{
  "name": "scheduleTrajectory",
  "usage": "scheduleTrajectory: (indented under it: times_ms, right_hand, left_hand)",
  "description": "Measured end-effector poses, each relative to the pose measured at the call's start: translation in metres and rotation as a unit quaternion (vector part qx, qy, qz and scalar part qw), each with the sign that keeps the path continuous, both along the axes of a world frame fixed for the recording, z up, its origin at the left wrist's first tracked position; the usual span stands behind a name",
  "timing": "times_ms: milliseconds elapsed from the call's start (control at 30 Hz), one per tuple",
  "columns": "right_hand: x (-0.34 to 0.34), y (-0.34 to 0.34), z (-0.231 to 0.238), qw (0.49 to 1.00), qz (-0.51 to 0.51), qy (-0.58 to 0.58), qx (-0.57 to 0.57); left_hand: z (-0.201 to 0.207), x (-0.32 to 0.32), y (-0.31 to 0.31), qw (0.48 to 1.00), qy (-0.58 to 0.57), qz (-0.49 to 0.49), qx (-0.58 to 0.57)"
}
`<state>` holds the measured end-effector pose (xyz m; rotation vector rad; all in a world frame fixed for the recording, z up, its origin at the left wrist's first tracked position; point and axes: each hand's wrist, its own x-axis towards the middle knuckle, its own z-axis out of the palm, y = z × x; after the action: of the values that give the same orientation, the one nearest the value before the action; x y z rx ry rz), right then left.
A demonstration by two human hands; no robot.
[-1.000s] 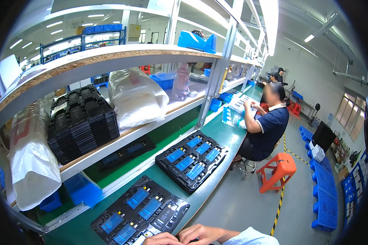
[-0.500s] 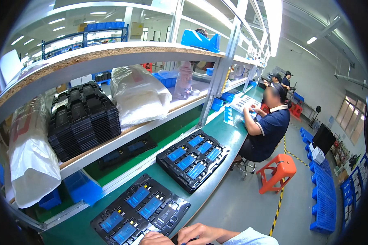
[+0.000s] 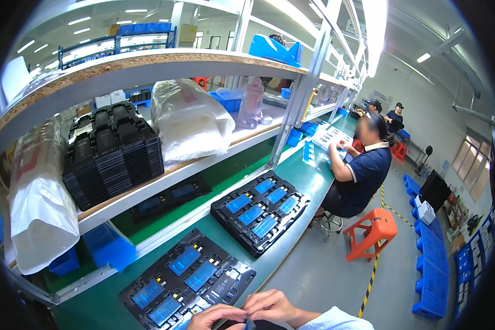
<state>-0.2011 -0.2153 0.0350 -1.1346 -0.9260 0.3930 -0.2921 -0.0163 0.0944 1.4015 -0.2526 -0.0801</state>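
At the lower edge my left hand (image 3: 219, 317) and my right hand (image 3: 270, 306) meet, fingers pinched together. Between their fingertips is a small dark blue piece (image 3: 250, 324), mostly cut off by the frame's edge, its kind unclear. Just beyond my hands lies a black plastic tray (image 3: 224, 287), its moulded pockets holding several flat blue packs (image 3: 185, 260) with yellow and white tabs, probably batteries. The pocket nearest my right hand holds no blue pack. Farther along the bench is a thicker black tray or tray stack (image 3: 232, 230) with more such packs (image 3: 251, 215).
A shelf over the green bench (image 3: 280, 253) carries stacked black trays (image 3: 113, 159) between plastic-wrapped bundles (image 3: 190, 121). A co-worker (image 3: 363, 170) sits farther along the bench. An orange stool (image 3: 375, 228) and blue pallets (image 3: 432, 269) stand on the floor to the right.
My hands have risen slightly into view, and my left fingers now show more clearly against the right ones. The view has tilted a little; the trays and packs stay put.
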Motion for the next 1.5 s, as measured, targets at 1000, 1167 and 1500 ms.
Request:
scheduleTrajectory:
  times_ms: [1000, 1167, 1500]
  right_hand:
    - [0.093, 0.045, -0.063, 0.955, -0.223, 0.127, -0.147]
    - [0.087, 0.059, -0.073, 0.971, -0.159, 0.131, -0.118]
    - [0.074, 0.066, -0.022, 0.933, 0.006, 0.107, -0.344]
  left_hand:
    - [-0.084, -0.049, 0.011, 0.756, -0.084, 0.156, 0.630]
    - [-0.077, -0.057, 0.015, 0.728, -0.033, 0.174, 0.663]
    - [-0.077, -0.052, 0.025, 0.727, -0.040, 0.219, 0.650]
